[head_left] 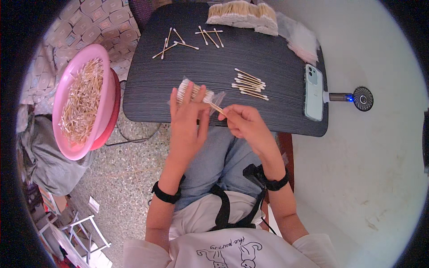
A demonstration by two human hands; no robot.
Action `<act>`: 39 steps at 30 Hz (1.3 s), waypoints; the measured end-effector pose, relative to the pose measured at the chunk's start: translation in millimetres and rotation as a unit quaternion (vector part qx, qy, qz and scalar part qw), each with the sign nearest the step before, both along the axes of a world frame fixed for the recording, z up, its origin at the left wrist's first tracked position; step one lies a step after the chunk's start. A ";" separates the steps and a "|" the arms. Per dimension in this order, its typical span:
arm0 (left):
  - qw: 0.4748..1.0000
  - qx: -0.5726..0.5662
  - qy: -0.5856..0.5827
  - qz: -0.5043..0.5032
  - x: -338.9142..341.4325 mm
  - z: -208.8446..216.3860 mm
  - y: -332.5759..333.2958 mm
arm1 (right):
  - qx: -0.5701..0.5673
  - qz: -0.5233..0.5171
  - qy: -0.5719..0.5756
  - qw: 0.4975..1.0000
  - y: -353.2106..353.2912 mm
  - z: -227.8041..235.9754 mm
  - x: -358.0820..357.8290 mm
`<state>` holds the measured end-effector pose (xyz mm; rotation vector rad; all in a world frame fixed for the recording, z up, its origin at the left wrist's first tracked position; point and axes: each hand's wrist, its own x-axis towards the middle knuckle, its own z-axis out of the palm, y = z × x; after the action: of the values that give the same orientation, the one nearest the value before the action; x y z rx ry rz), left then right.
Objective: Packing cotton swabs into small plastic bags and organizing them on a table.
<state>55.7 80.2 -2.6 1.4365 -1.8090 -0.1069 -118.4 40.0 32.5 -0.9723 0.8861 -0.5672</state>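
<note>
A clear plastic bag of cotton swabs (187, 91) lies at the near edge of the dark table. Over it rests my left hand (190, 114), fingers spread and partly covering the bag; whether it grips the plastic is hidden. My right hand (243, 120) pinches a few cotton swabs (217, 108) by their wooden sticks, their other ends at the bag's mouth. To the right, a small loose pile of cotton swabs (250, 84) lies on the table. Farther back are two scattered groups of swabs, one at the left (172, 43) and one nearer the middle (210, 35).
A pink basin (105, 58) full of loose swabs stands left of the black table (147, 96). Packed swab bundles (241, 18) and empty plastic bags (301, 42) lie at the back. A phone (314, 91) with a small fan (363, 98) sits at the right edge, by the wall.
</note>
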 end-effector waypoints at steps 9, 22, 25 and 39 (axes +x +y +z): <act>0.998 0.027 0.051 0.013 -9.7 11.3 3.3 | -0.042 0.002 0.018 0.999 -1.0 -6.1 -0.4; 0.999 0.008 0.043 0.002 -8.1 12.7 0.9 | -0.091 0.004 0.078 0.993 -3.4 -0.1 -9.6; 0.999 0.012 0.040 0.021 -9.8 9.5 2.0 | -0.098 0.010 0.054 0.994 -3.8 -6.5 -10.7; 0.997 0.019 -0.072 0.008 -7.6 4.1 2.6 | -0.098 0.001 0.082 0.992 -3.3 -7.1 0.6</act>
<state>48.1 82.8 1.4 1.5196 -1.9202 -0.0311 -117.8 36.7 25.4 -1.2109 0.9883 -0.5870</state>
